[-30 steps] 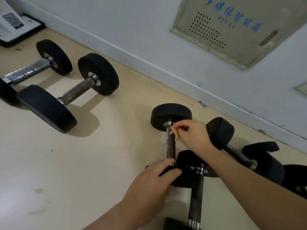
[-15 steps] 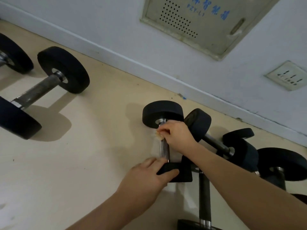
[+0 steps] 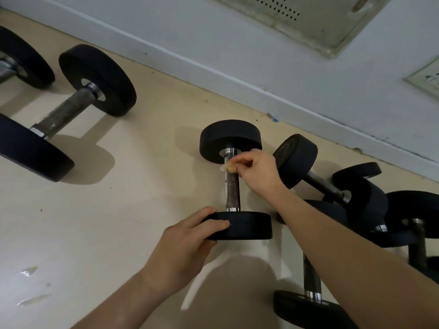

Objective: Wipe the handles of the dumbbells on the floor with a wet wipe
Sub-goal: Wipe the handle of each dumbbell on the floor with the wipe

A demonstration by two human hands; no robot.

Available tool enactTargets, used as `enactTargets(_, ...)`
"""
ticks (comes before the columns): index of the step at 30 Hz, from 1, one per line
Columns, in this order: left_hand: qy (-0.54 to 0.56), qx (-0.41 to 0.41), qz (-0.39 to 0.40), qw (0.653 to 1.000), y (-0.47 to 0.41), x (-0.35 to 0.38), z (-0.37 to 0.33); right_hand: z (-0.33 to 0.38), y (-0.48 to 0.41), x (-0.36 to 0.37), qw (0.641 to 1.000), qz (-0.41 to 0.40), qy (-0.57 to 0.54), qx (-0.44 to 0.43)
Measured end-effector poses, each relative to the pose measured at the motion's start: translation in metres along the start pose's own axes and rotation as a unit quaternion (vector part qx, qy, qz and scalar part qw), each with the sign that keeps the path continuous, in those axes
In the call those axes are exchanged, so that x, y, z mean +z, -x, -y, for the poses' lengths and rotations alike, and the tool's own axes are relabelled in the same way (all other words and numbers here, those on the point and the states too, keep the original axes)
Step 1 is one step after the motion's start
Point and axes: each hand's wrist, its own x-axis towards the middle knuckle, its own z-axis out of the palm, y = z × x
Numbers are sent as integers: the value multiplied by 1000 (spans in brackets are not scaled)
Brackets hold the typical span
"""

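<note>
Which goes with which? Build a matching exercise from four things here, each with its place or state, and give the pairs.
Things:
1. left hand
2. right hand
3. wet wipe
4. large dumbbell

Places or states:
A. lies apart at the left, untouched
B. grips the near weight of the small dumbbell
C. against that dumbbell's handle, near its far weight
D. pinches the wipe

Pairs: 1-B, 2-D, 3-C, 4-A
</note>
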Motion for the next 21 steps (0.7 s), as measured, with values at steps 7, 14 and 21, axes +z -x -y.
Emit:
enactTargets(7,10,-26,6,1000,0,6,-1,6,31,-23,979,196,11,46)
enactTargets(14,-10,-29,36,999,-5,6,0,2,13,-12,994,80,16,66)
enactTargets(21,-32,-7,56,998,-6,7,-5,-1,20,-30,987,82,-51,129)
